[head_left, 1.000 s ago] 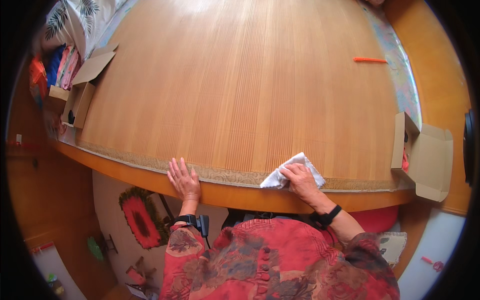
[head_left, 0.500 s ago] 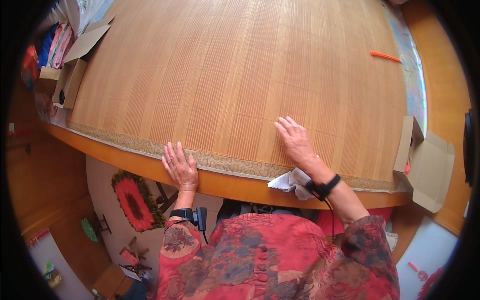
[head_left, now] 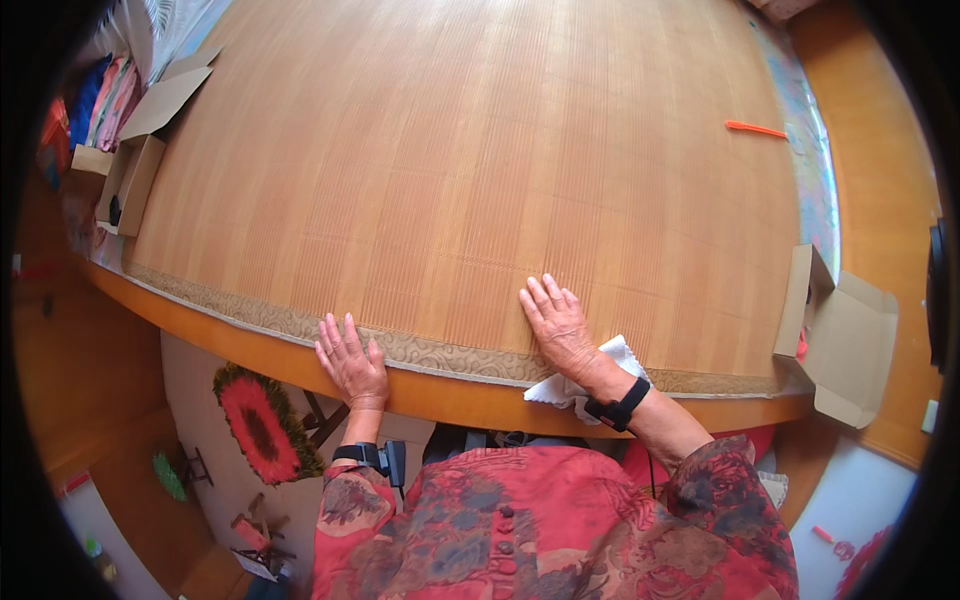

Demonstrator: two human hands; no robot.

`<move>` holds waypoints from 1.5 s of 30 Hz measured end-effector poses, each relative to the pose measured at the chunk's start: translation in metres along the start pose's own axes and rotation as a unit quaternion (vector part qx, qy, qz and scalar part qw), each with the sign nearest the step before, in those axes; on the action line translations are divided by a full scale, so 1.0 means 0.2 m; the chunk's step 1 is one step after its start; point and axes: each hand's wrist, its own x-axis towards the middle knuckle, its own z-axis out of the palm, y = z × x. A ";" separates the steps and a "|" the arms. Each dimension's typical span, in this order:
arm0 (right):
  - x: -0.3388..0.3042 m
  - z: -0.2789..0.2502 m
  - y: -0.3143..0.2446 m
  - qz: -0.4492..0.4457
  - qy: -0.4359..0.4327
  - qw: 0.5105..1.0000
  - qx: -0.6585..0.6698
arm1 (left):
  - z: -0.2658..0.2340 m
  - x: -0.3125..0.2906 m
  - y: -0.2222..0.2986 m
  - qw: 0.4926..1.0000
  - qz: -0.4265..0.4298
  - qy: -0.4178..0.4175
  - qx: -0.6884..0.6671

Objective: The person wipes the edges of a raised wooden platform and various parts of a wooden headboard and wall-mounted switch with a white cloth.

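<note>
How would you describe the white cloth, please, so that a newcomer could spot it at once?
Find the large tan slatted mat, then follow its patterned border along the near side. Right of the middle, the white cloth shows on both sides of the right wrist. Its white, rumpled folds set it apart from the tan border and black wristband.

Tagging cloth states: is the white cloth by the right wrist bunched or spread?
Bunched: the white cloth shows creases and folds at the near edge of the mat; the right hand hides part.

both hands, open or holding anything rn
Left hand: open, fingers over the patterned border.
Right hand: open over the mat, white cloth at its wrist.
</note>
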 end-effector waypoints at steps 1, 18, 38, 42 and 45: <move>-0.02 0.00 0.00 -0.010 -0.002 1.000 0.010 | 0.00 0.00 0.00 1.000 0.004 0.004 0.005; -0.66 -0.21 0.12 0.144 -0.055 0.975 0.163 | 0.01 0.01 0.00 1.000 0.007 0.004 0.001; 0.88 0.13 0.37 0.246 0.005 0.969 0.023 | -0.02 0.00 0.02 1.000 -0.011 -0.007 -0.018; 0.72 0.09 0.17 0.160 0.011 0.986 0.054 | -0.01 0.00 0.01 1.000 -0.010 -0.006 -0.015; 0.50 0.10 0.04 0.095 0.062 0.993 0.043 | -0.01 0.00 0.03 1.000 -0.001 -0.003 -0.021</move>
